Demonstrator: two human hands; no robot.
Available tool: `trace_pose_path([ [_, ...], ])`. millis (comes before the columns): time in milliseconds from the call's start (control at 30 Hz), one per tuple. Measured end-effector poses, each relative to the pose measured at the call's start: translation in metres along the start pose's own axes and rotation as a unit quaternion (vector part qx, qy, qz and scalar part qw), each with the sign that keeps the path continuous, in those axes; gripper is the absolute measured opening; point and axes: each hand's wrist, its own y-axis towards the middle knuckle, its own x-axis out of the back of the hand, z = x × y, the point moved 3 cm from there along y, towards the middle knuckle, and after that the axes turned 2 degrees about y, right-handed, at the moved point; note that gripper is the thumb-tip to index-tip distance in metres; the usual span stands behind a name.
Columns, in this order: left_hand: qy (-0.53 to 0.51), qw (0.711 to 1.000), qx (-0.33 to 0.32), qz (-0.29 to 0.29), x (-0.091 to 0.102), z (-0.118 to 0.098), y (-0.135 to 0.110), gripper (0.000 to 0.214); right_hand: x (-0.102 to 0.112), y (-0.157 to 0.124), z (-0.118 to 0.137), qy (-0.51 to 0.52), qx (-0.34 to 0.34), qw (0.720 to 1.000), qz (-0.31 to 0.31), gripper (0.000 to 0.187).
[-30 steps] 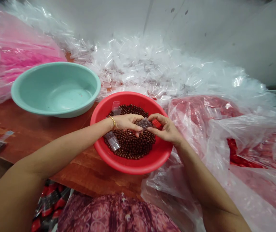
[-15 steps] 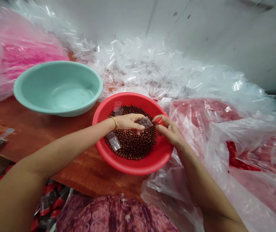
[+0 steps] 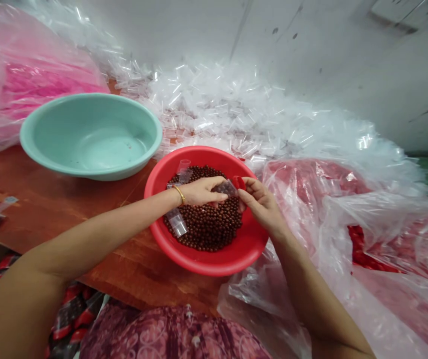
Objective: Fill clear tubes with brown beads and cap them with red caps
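Observation:
My left hand (image 3: 208,191) is closed around a clear plastic tube (image 3: 227,187) with dark brown balls inside, held tilted above a red basin (image 3: 208,269). My right hand (image 3: 261,199) pinches a red cap (image 3: 239,183) against the tube's right end. Whether the cap is seated I cannot tell. Beneath both hands, the basin holds a heap of small, shiny brown balls (image 3: 210,229). Clear empty tubes (image 3: 177,223) lie on the balls along the basin's left side.
A pale green basin (image 3: 90,144) stands left on the reddish-brown table (image 3: 131,259). Clear tubes (image 3: 217,109) are piled behind. Plastic bags with red pieces (image 3: 378,239) lie right, and a pink-filled bag (image 3: 38,85) back left. Filled red-capped tubes (image 3: 72,314) lie below the table edge.
My right hand has brought the red cap leftward onto the tube's end. My left hand still holds the tube in nearly the same place. The view has shifted slightly.

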Motion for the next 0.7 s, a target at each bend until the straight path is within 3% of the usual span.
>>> trace_pose_path([
  [100, -0.006, 1.000, 0.000, -0.011, 0.000, 0.001, 0.001, 0.009, 0.007, 0.001, 0.001, -0.040, 0.012, 0.999, -0.023, 0.027],
  [167, 0.003, 1.000, 0.001, -0.012, 0.000, 0.001, 0.001, 0.009, 0.010, 0.001, 0.004, -0.121, 0.064, 0.990, -0.044, 0.023],
  [267, 0.012, 1.000, 0.011, -0.001, -0.002, 0.000, 0.000, 0.008, 0.007, -0.001, 0.010, -0.266, 0.170, 0.947, -0.053, 0.028],
  [367, 0.031, 0.999, 0.013, 0.002, -0.002, 0.000, 0.000, 0.007, -0.001, -0.004, 0.010, -0.349, 0.228, 0.907, -0.058, 0.037],
  [533, 0.092, 0.995, -0.011, -0.028, -0.001, 0.002, -0.001, 0.013, -0.009, -0.008, 0.008, -0.388, 0.280, 0.875, -0.069, 0.045],
  [700, 0.155, 0.983, -0.060, -0.084, -0.001, -0.004, -0.003, 0.017, -0.007, -0.013, 0.013, -0.368, 0.275, 0.888, -0.027, 0.046],
])
